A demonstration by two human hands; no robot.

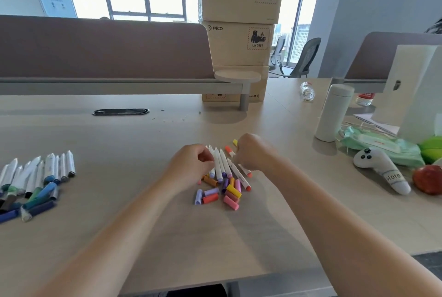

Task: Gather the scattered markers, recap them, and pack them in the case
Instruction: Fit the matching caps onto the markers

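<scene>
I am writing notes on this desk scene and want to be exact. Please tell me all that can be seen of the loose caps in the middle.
The caps are short, plastic-looking tubes in purple, coral, pink, yellow and brown. They lie on their sides in a loose heap on the desk, pointing different ways, and several touch one another. The heap sits just nearer the person than the markers, and its far caps meet the marker ends.

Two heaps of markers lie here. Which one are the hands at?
The pink-purple-orange heap in the middle, between the left hand and the right hand; the blue-green heap lies apart at the left.
</scene>
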